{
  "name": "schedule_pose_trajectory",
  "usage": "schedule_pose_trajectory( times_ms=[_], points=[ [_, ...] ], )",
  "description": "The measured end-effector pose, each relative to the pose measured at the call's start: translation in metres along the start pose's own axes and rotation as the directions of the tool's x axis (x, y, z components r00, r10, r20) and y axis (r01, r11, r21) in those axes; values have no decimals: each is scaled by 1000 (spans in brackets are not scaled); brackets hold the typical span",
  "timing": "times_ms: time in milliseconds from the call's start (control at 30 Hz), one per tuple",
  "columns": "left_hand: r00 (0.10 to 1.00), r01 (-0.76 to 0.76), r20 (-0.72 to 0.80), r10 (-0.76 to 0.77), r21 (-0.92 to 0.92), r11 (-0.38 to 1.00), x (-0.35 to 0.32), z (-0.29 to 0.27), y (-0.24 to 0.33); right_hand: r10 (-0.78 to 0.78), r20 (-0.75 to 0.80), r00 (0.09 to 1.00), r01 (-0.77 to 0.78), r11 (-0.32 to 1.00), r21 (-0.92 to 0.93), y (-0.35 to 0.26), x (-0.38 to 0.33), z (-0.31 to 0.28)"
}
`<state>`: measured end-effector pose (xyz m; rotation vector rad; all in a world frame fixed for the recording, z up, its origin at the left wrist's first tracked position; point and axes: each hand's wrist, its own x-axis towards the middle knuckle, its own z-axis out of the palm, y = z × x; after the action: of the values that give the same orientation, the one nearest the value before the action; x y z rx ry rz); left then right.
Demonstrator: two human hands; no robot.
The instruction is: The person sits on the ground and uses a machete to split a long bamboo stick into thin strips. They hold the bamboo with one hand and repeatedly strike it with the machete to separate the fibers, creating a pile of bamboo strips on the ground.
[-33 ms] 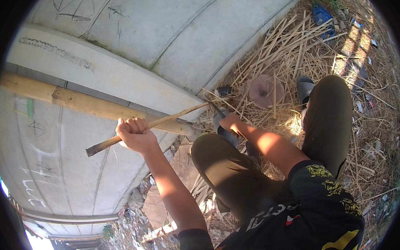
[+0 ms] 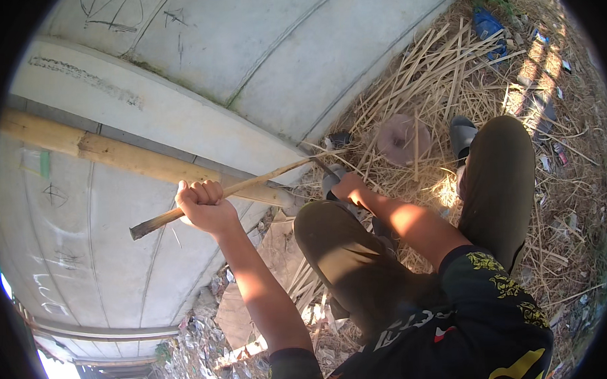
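My left hand is closed in a fist around a long bamboo strip. Its thick, dark-ended butt sticks out to the left of the fist, and the thin end slants up to the right. My right hand grips a knife, whose handle is mostly hidden by the fingers. The dark, narrow blade points up and left, its tip meeting the thin end of the strip. Both hands are in front of my bent left knee.
A thick bamboo pole leans along the pale panel wall at left. Many split strips lie on the littered ground beyond a round pinkish disc. A blue plastic bag lies at far right, a brown board below my left arm.
My right hand and the knife have shifted very slightly left along the strip's thin end. My left hand has hardly moved.
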<state>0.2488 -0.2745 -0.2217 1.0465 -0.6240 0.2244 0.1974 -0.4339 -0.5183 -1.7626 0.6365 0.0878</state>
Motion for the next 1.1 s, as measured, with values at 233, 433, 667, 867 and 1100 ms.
schedule_pose_trajectory(
  times_ms=[233,433,667,867,1100],
  points=[
    [988,100,134,-76,-187,977,2,36,-7,-68,31,997,73,977,-201,100,67,-32],
    [994,66,92,-60,-60,996,3,28,-7,201,29,979,-196,895,400,10,7,18],
    [980,14,197,-3,-57,998,-12,46,0,-406,-227,885,400,913,-75,-28,-4,-7],
    [972,55,232,-35,-79,995,-4,103,-22,413,209,886,-463,770,439,38,77,-13],
    [979,70,201,-38,-156,985,7,103,-25,-49,185,982,-43,886,462,-69,2,-66]
  ],
)
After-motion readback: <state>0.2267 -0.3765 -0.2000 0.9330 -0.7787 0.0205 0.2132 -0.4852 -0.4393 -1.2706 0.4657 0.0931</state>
